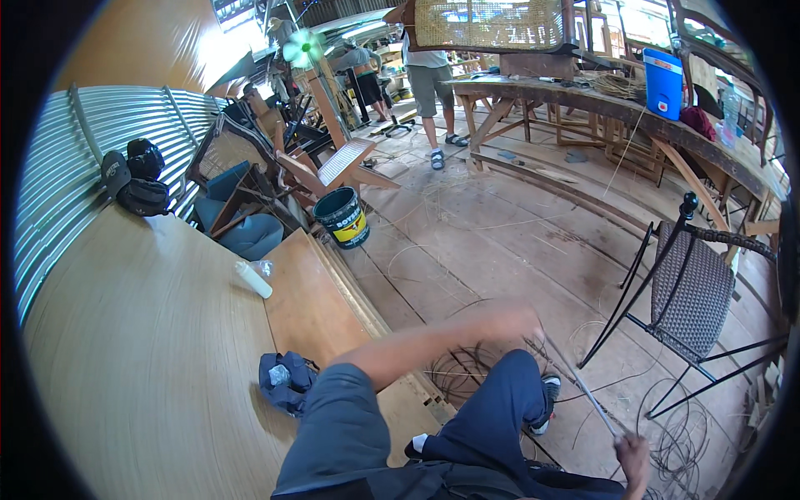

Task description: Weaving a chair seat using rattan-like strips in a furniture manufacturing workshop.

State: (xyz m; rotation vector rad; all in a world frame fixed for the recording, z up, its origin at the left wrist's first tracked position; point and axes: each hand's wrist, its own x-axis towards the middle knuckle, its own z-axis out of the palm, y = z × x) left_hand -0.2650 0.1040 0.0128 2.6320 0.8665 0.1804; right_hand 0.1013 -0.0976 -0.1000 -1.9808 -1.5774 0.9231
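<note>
My left hand (518, 321) is stretched out over the floor in front of my knee, smeared by motion but looking closed. From it a thin, pale grey strand (581, 381) runs straight down to my right hand (633, 457), low at the right. The fingers of my right hand are closed round the strand's lower end. Whether it is cane or another material is too blurred to tell. Loose coils of thin dark strands (462, 367) lie on the floor beside my leg, and another tangle of strands (679, 450) lies beyond my right hand.
A woven chair with a black frame (690, 292) stands at the right. Left of me are a broad wooden board (150, 333), a dark cloth bag (287, 382), a white bottle (253, 279) and a bucket (342, 218). A long workbench (567, 93) bears a blue cooler (662, 83). People stand farther back.
</note>
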